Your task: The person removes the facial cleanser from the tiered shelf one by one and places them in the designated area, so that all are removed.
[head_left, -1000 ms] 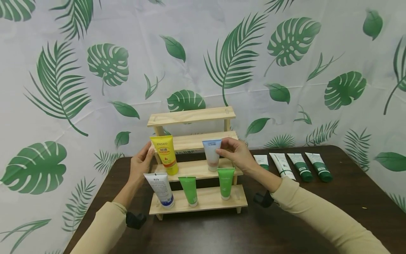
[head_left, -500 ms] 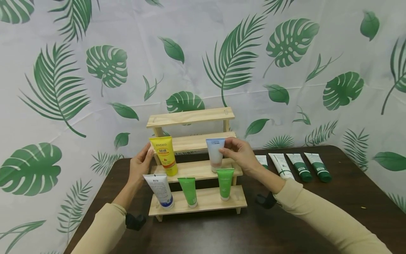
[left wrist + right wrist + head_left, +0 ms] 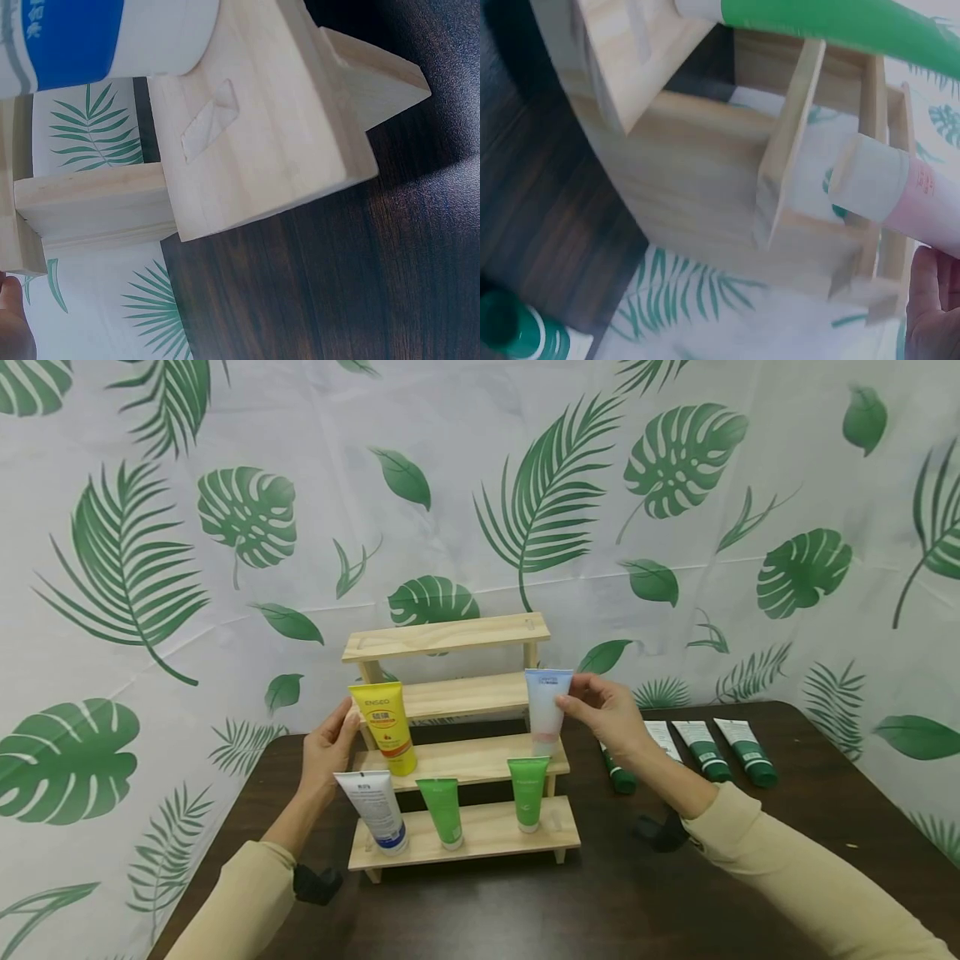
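A pale tube (image 3: pixel 546 714), light blue at its crimped end and pinkish near its white cap, is pinched between thumb and fingers of my right hand (image 3: pixel 611 718). It stands cap down over the right end of the rack's second tier from the bottom; the right wrist view shows its cap (image 3: pixel 866 178) beside the boards. My left hand (image 3: pixel 322 756) grips the left side of the wooden tiered rack (image 3: pixel 446 637), fingertips at a board's end. Just right of those fingers, a yellow tube (image 3: pixel 386 727) stands on the second tier.
On the bottom tier stand a white tube with a blue band (image 3: pixel 375 810) and two green tubes (image 3: pixel 442 810). Several white-and-green tubes (image 3: pixel 705 750) lie on the dark table (image 3: pixel 480 910), right of the rack. A leaf-patterned cloth (image 3: pixel 442 485) hangs behind.
My right hand has carried the pale tube right along the second tier, and slightly up, to the rack's right end. The left hand has kept its place at the rack.
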{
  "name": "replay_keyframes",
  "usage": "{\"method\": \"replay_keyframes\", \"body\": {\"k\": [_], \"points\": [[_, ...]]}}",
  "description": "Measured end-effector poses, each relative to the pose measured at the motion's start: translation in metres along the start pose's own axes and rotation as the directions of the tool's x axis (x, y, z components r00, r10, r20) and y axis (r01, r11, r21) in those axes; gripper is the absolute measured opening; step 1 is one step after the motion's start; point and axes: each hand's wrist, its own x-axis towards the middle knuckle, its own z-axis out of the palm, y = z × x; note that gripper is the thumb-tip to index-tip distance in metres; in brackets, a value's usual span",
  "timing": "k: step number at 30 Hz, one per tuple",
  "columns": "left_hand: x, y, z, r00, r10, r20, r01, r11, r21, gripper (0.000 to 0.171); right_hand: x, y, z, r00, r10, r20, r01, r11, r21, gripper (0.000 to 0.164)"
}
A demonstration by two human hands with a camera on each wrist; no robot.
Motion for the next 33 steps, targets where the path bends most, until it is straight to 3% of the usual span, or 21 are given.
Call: {"method": "replay_keyframes", "body": {"k": [13,22,28,31,33], "points": [[-0.001,0.001,-0.001,1.000,0.004,0.011,-0.004,1.000,0.003,0.051,-0.011,-0.003,-0.062,0.987,0.048,-0.152,-0.029,0.991,0.128,0.011],[-0.003,0.001,-0.002,1.000,0.004,0.016,-0.004,1.000,0.019,0.051,-0.023,0.014,-0.115,0.953,0.084,-0.292,-0.017,0.975,0.223,0.014],[-0.004,0.001,-0.003,1.000,0.000,0.015,0.000,1.000,0.013,0.052,-0.029,0.031,-0.153,0.912,0.129,-0.390,-0.042,0.974,0.224,0.013],[-0.005,0.002,-0.003,1.000,0.001,0.022,-0.002,1.000,0.012,0.052,-0.028,0.057,-0.179,0.874,0.192,-0.446,-0.119,0.975,0.187,0.018],[-0.006,0.002,-0.003,1.000,0.005,0.024,-0.005,1.000,0.015,0.052,-0.024,0.083,-0.201,0.843,0.209,-0.496,-0.126,0.973,0.196,0.026]]}}
